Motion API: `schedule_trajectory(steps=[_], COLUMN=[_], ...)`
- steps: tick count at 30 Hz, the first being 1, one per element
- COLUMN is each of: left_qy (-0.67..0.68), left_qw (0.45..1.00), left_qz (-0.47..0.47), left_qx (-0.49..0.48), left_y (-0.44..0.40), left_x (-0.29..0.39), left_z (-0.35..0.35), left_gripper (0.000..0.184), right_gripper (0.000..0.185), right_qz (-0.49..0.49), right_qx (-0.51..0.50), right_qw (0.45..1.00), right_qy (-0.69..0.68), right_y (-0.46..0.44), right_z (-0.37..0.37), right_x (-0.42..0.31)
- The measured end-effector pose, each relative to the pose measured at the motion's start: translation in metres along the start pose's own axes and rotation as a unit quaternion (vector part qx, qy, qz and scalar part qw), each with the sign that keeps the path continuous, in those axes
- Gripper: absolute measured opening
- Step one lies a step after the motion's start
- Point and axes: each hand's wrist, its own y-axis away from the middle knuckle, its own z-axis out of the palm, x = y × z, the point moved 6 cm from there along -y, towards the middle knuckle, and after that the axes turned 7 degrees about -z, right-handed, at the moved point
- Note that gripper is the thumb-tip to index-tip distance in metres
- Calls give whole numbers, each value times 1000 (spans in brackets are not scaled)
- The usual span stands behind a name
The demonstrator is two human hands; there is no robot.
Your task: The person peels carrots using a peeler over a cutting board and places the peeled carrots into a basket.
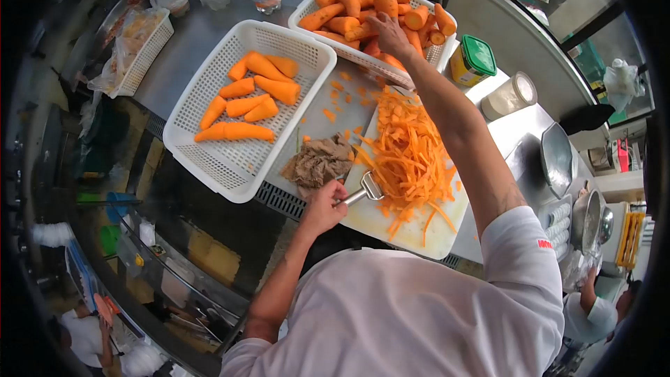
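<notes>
My left hand (324, 207) is closed around the metal handle of a Y-shaped peeler (370, 186), whose head hangs over the near edge of a cutting board (352, 219). A heap of orange carrot peelings (412, 153) covers much of that board. My right arm stretches over the peelings. Among unpeeled carrots (347, 1) in the far white basket (305, 8), my right hand (391, 33) touches them with its fingers apart; its fingertips are partly hidden. Several peeled carrots (278, 89) lie in the nearer white perforated basket (183, 107).
A crumpled brown cloth (317, 163) lies between the near basket and the board. To the right stand a green-lidded tub (474, 60), a clear container (509, 95) and a metal bowl (557, 159). Bottles and bags sit at the back left. Other people are at the edges.
</notes>
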Motion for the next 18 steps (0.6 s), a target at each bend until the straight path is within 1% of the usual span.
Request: schedule_trajectory(steps=[1, 3, 4, 5, 7, 8, 10, 11, 12, 13, 14, 15, 17, 18], left_qy=[-3, -140, -161, -162, -199, -201, -144, -146, -110, -73, -91, -75, -73, -78], left_qw=[1000, 990, 987, 986, 980, 979, 989, 989, 993, 996, 995, 997, 996, 995], left_qz=[0, 19, -6, -5, -7, -4, 8, 11, 27, 41, 37, 36, 48, 52], left_qx=[2, -16, -24, -27, -28, -31, 14, 6, 20, 32, 16, 4, -10, -22], left_y=[1, 8, 11, 12, 11, 11, 11, 11, 10, 10, 8, 4, -4, -8], left_x=[7, 23, 26, 27, 29, 30, 34, 35, 39, 43, 47, 49, 68, 86], left_z=[-1, 5, 6, 7, 6, 5, -5, -6, -10, -14, -14, -12, -2, 7], left_gripper=[22, 33, 35, 35, 34, 34, 33, 33, 33, 33, 34, 39, 43, 43], right_gripper=[60, 60, 61, 61, 63, 63, 65, 61, 58, 55, 52, 49, 50, 53], right_qz=[0, 54, 29, 32, 47, 51, 105, 135, 122, 108, 158, 193, 238, 304], right_qx=[3, -77, -91, -91, -82, -80, -32, 4, 69, 135, 184, 232, 347, 342], right_qw=[1000, 996, 995, 995, 989, 989, 966, 960, 930, 888, 829, 769, 623, 584], right_qy=[-2, 10, -13, -12, -117, -114, -234, -247, -340, -427, -504, -563, -659, -670], right_y=[-3, -2, -1, 9, 32, 45, 75, 93, 109, 130, 157, 180, 227, 250], right_z=[-12, -20, -15, -19, -40, -57, -116, -150, -169, -186, -194, -192, -189, -176], right_x=[-6, 1, 6, 14, 20, 24, 21, 13, 16, 21, 26, 23, 17, 11])
